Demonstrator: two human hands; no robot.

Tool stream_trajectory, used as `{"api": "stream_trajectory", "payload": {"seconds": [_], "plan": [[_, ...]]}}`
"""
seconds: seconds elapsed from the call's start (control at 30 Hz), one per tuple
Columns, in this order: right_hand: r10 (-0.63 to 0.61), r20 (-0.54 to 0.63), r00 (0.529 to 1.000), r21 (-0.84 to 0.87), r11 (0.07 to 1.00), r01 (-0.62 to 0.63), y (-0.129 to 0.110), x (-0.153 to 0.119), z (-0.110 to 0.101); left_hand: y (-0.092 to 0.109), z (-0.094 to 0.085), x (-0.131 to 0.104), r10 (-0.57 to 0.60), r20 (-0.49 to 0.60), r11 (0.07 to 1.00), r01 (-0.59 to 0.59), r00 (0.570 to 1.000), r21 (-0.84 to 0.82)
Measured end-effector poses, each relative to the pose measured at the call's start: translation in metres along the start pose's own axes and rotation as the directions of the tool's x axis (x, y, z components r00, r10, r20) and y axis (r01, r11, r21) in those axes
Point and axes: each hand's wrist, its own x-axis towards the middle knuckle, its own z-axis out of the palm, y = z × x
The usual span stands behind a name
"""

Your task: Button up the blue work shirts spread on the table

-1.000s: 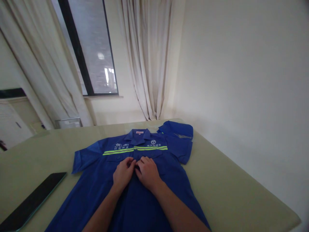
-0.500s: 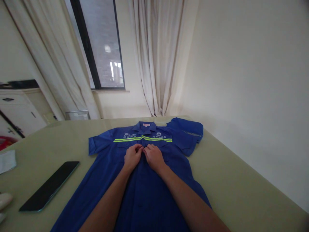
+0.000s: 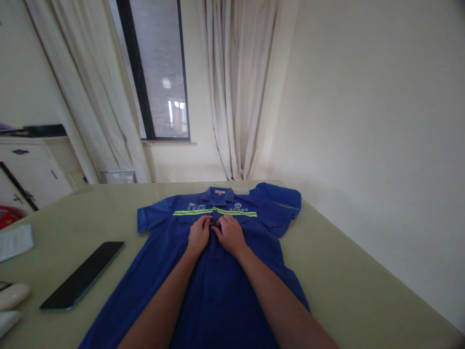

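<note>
A blue short-sleeved work shirt [image 3: 232, 295] lies front side up, its collar at the far end and a yellow-green reflective stripe across the chest. At the front placket, just below the stripe, my left hand [image 3: 199, 236] is closed, with thumb and fingertips pinching the cloth. Right beside it, my right hand [image 3: 231, 236] bends its fingers onto the placket's other side and grips the fabric there. Whatever lies between the fingertips, such as a button, is too small and covered to make out.
The shirt rests on a pale green table [image 3: 337, 276]. To the left are a black phone-like slab [image 3: 83, 275], a white packet [image 3: 15, 242] and white objects [image 3: 13, 296] at the edge. Beyond stand a curtain [image 3: 236, 87] and a white cabinet [image 3: 32, 165]; a wall borders the right.
My right thumb has moved slightly down and away from its fingers, and the hands are a little farther apart. The view has shifted slightly; the shirt lies much as before.
</note>
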Motion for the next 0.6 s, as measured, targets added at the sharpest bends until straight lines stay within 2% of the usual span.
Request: {"api": "stream_trajectory", "payload": {"seconds": [0.1,0.23,0.33,0.6], "plan": [[0.01,-0.035,0.999,0.069,0.998,-0.007,-0.001,0.0,0.002,0.002,0.004,0.002,-0.073,-0.011,0.993,0.074,0.997,0.097],[0.026,0.104,0.994,0.063,0.997,-0.033,-0.001,0.0,0.007,0.007,0.006,0.017,-0.173,0.006,0.965,0.168,0.985,0.203],[0.021,0.122,0.992,0.028,0.999,-0.025,0.0,0.0,0.009,0.011,0.007,0.03,-0.242,0.007,0.938,0.232,0.97,0.256],[0.026,0.11,0.994,0.007,1.0,-0.027,-0.002,-0.002,0.01,0.002,0.009,0.037,-0.176,0.039,0.953,0.16,0.984,0.259]]}}
